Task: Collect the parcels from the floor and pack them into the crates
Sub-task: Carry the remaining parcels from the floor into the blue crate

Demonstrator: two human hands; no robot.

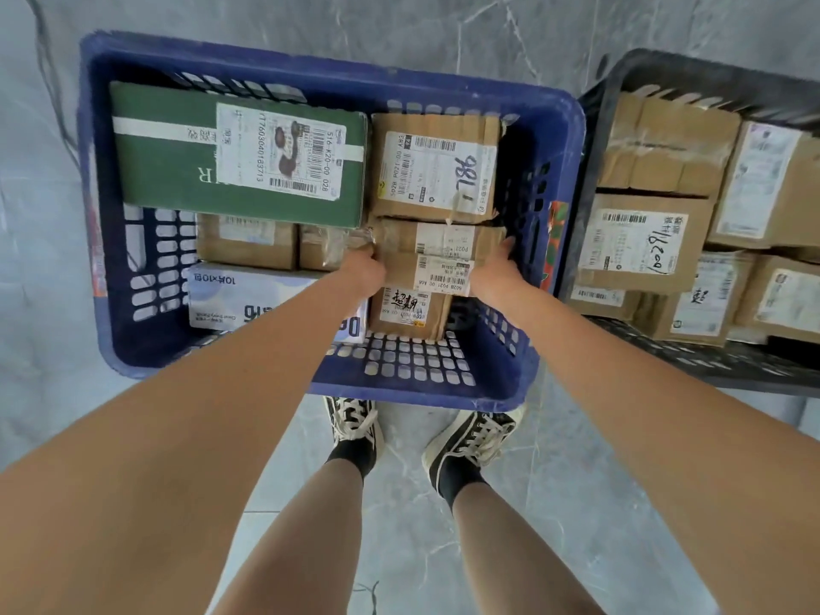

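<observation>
Centrally in the frame, the brown parcel (437,255) sits between both hands inside the blue crate (550,126), long axis running left-right. Left hand (364,270) grips its left end, right hand (494,273) its right end, equally near.

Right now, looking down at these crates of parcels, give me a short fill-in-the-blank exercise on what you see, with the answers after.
1. Both hands, the left hand and the right hand, hold a cardboard parcel over the ______ crate.
2. The large flat box at that crate's far left corner is ______ in colour.
3. The crate to the right of it is ______ in colour.

Missing words: blue; green; black
</observation>
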